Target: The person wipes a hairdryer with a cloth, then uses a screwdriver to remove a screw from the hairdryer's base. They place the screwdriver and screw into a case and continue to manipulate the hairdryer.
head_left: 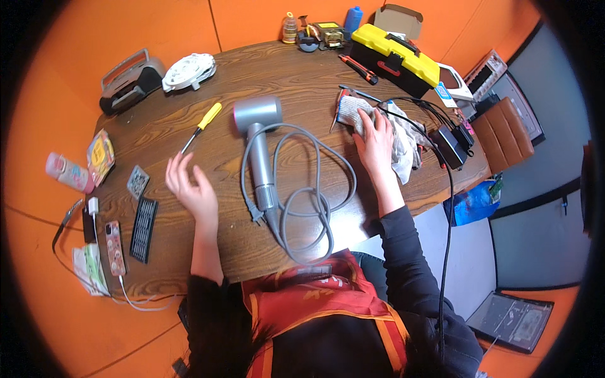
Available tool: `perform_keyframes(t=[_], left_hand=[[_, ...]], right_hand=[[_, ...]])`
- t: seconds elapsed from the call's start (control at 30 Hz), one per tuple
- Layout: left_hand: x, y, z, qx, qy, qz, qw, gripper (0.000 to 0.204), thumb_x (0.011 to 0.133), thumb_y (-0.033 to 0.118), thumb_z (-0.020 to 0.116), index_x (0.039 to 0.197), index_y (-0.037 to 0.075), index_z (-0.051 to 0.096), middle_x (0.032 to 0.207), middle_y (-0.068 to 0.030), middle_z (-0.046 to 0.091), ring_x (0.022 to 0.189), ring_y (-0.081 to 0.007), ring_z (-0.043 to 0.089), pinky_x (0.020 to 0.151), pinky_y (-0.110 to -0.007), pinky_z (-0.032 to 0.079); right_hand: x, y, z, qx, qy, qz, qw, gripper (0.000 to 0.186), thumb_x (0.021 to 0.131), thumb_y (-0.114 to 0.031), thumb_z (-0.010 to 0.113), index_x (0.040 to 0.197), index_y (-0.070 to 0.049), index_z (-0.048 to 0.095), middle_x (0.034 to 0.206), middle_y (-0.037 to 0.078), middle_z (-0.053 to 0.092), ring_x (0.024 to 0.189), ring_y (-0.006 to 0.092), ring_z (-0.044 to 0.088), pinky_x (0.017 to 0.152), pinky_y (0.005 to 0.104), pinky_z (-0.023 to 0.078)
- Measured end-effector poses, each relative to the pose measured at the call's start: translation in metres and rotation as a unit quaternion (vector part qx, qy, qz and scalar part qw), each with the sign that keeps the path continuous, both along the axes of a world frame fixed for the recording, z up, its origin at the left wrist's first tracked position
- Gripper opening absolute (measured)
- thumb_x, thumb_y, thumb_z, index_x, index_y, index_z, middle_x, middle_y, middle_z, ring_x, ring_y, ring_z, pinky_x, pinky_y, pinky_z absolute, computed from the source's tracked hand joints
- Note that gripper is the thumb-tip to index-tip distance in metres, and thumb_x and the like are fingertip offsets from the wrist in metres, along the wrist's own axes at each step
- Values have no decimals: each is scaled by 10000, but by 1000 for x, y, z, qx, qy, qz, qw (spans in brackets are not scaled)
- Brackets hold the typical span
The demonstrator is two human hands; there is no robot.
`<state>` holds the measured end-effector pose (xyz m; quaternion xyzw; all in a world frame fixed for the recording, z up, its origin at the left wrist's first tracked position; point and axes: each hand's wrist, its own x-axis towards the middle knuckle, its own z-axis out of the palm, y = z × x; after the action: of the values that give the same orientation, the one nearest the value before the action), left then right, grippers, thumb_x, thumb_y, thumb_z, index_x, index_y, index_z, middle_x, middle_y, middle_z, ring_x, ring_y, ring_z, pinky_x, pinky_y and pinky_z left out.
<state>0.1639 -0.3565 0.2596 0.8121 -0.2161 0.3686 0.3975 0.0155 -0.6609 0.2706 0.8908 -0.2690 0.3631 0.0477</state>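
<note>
the left hand (pixel 196 191) is over the left side of the table (pixel 302 72), fingers apart and slightly bent, with nothing seen in it. nearest to it is the yellow-handled screwdriver (pixel 210 116), its shaft pointing down toward the fingers.

the right hand (pixel 378 151) lies on the pale gloves (pixel 404 142), fingers spread over the cloth; whether it grips them i cannot tell. the gloves are on the right side of the table, just beside black adapters (pixel 450 147) with their cables.

between the hands lies the grey hair dryer (pixel 259 113), its head toward the far side, its cord (pixel 317 205) looped to the right of the handle.

behind the gloves is a black toolbox (pixel 397 60) with a yellow lid, and a red cutter (pixel 358 68) lies just beside it. at the far left stand a radio (pixel 132 82) and a white round part (pixel 189 71); a phone (pixel 115 249) lies near the left edge.
</note>
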Motion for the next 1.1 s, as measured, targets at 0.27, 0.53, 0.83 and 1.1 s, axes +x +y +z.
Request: perform_keyframes(t=[0.27,0.53,0.83,1.1], left_hand=[[-4,8,7,7,27,-16,999,261,821,-18,488,1072,20,548,1158,-103,530,1187,-292,398,979,-405,314],[-19,-1,19,-33,34,-69,997,264,834,-9,479,1094,0,525,1167,-118,518,1190,-292,400,978,-400,328],[-124,-53,65,-92,139,-491,855,251,826,32,537,1068,-30,519,1099,-173,547,1009,-285,540,882,-353,422],[-160,-66,53,-450,512,-573,455,436,826,37,553,1236,0,411,1184,-113,469,1090,-200,482,929,-323,382]], right_hand=[[-47,-9,-19,163,-56,165,971,186,758,-39,620,943,-22,616,920,138,622,861,310,591,772,354,465],[-81,-16,0,194,-108,-70,973,113,753,-50,617,861,-20,625,720,103,598,651,253,597,623,332,473],[-87,89,45,558,-353,268,701,45,787,14,606,821,-13,598,963,69,563,827,105,523,749,230,424],[-56,139,42,450,-301,510,669,576,790,21,530,1243,-58,182,1330,279,316,1201,329,402,973,406,337]])
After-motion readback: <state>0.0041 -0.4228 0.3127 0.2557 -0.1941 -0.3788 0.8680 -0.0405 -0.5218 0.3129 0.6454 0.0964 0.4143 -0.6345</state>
